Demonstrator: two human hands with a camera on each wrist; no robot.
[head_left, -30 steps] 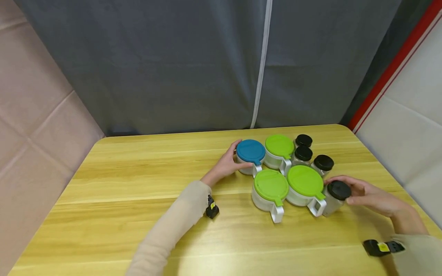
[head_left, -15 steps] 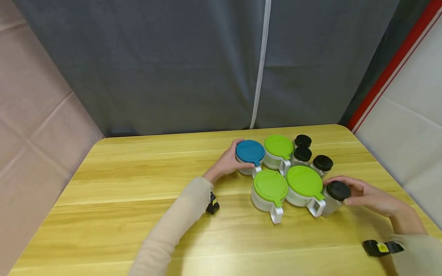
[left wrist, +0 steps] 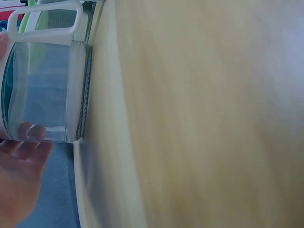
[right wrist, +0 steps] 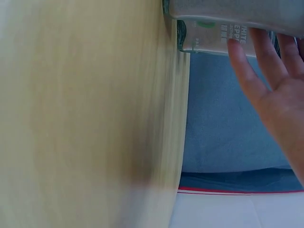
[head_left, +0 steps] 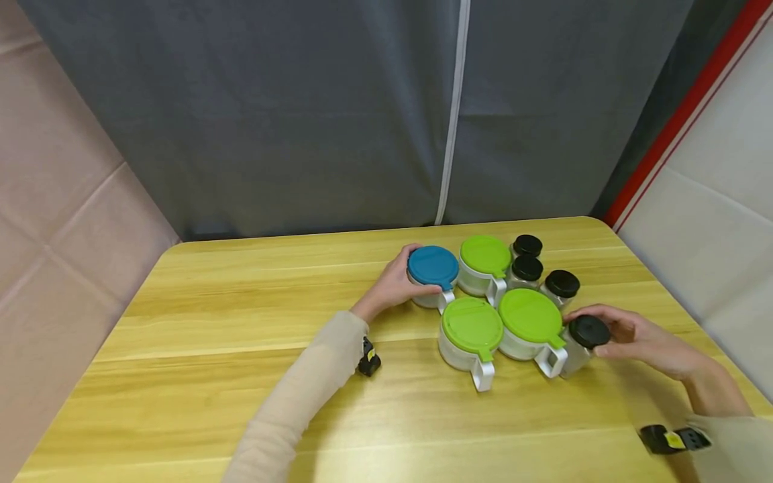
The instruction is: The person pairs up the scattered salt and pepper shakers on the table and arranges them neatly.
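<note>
On the yellow wooden table, I see the left hand curled round the left of an upright, round blue-lidded clear jar; closer in, the right hand grips a smaller black-capped clear jar from its right.

Blue-lidded jar: see-through, white-handled, lid on, upright on the table; I grip it in my left hand.
Black-capped jar: see-through, cap on, upright; my right hand holds it just beside a green-lidded jar.
</note>
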